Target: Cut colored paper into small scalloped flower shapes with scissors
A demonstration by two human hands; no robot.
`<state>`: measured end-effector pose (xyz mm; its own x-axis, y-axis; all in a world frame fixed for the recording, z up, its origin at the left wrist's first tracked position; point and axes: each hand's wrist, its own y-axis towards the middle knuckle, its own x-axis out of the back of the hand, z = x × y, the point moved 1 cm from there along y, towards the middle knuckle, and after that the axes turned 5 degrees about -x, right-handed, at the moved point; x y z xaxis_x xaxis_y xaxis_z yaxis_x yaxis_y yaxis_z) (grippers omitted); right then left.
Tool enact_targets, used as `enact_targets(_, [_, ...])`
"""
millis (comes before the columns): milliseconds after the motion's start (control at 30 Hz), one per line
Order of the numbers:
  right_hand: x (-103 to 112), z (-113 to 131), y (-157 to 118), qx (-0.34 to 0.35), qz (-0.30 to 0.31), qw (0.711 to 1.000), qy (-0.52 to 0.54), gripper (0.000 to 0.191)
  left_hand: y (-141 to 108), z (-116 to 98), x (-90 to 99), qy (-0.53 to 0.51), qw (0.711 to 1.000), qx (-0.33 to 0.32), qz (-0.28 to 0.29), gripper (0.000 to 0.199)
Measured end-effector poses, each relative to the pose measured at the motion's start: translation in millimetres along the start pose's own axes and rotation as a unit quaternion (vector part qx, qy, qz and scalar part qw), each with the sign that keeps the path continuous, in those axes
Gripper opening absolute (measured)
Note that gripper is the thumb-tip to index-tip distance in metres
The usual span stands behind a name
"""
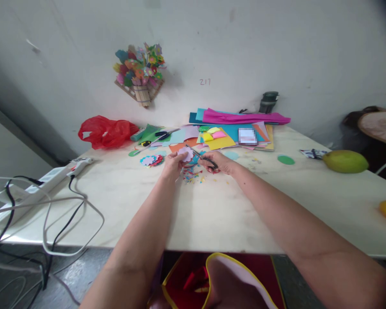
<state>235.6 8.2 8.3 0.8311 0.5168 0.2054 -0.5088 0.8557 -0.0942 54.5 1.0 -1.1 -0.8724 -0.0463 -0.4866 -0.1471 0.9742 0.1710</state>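
Observation:
Pinched between the fingers of my left hand (175, 164) is a pale lilac paper piece (185, 154) with a scalloped edge. My right hand (219, 163) grips dark-handled scissors (212, 162), whose blades point up and left, close to the lilac paper. Small coloured paper scraps (193, 175) lie on the table beneath both hands. To the left of my left hand rests a pile of scalloped paper shapes (152, 160), blue, lilac and red.
Coloured sheets (223, 139) and a second pair of scissors (162, 135) lie behind my hands. A red plastic bag (106, 132) is at the back left, power strips (48, 178) and cables at left. A green-yellow fruit (345, 161) and a green paper circle (286, 159) are at right.

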Motion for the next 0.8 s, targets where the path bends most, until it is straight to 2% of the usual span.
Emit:
enact_targets(400, [-0.8,5.8,-4.6,-0.002,-0.001,1.0,-0.008,0.029,2.0,1.7,2.6,-0.002,1.0,-0.005,0.006,0.02])
enact_targets(533, [0.0,4.0,-2.9,0.0,0.006,1.0,-0.004,0.029,1.9,1.5,3.2,0.0,1.0,-0.011,0.021,0.02])
enact_targets(800, [0.6,1.5,0.0,-0.004,0.0,1.0,-0.006,0.027,0.5,-0.7,2.1,0.006,1.0,-0.006,0.018,0.021])
